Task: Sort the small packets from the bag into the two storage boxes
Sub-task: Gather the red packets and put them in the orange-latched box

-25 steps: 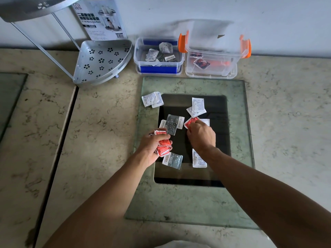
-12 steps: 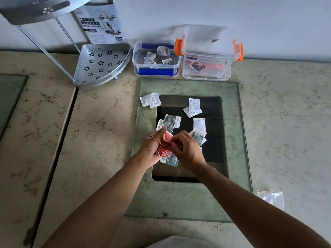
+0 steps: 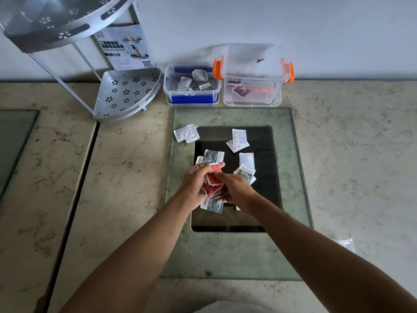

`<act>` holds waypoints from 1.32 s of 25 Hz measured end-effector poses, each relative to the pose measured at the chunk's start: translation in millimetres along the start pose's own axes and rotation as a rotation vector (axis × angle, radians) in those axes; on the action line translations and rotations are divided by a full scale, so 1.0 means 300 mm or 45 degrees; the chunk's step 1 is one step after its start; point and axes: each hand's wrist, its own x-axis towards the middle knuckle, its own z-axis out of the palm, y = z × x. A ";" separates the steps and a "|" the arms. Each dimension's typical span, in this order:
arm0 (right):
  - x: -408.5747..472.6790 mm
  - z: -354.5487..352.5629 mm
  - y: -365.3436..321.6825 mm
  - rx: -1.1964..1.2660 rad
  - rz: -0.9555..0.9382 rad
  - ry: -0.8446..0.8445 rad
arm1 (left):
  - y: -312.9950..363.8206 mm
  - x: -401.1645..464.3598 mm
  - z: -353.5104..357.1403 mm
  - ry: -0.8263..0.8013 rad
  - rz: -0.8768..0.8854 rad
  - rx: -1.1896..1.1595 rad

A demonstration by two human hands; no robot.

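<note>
A metal corner shelf (image 3: pixel 126 93) stands at the far left of the stone counter (image 3: pixel 112 177), with the blue-trimmed storage box (image 3: pixel 191 99) and the orange-latched storage box (image 3: pixel 252 96) against the wall beside it, each holding a few packets. Over the glass panel (image 3: pixel 291 177), the left hand (image 3: pixel 195 184) curls round a stack of red packets (image 3: pixel 212 182), and the right hand (image 3: pixel 237 188) pinches the same stack. White packets (image 3: pixel 240 141) lie scattered past the hands, and a clear bag (image 3: pixel 346 243) lies far right.

Both hands together: left hand (image 3: pixel 195 185) fingers curled, right hand (image 3: pixel 234 188) alongside.
</note>
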 end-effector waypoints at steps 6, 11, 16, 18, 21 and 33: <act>0.032 -0.082 -0.166 0.213 -0.114 -0.059 | 0.134 0.085 0.101 0.023 0.120 0.160; 0.105 -0.161 -0.443 0.136 -0.278 0.160 | 0.387 0.205 0.280 0.016 0.341 0.489; 0.233 -0.262 -0.809 0.007 -0.500 0.331 | 0.696 0.392 0.496 0.081 0.575 0.855; 0.325 -0.322 -0.927 -0.034 -0.565 0.361 | 0.795 0.484 0.552 0.076 0.575 0.886; 0.488 -0.412 -1.027 -0.168 -0.530 0.347 | 0.872 0.646 0.586 0.069 0.489 0.977; 0.714 -0.566 -1.024 -0.586 -0.237 0.336 | 0.867 0.921 0.633 0.228 0.225 1.328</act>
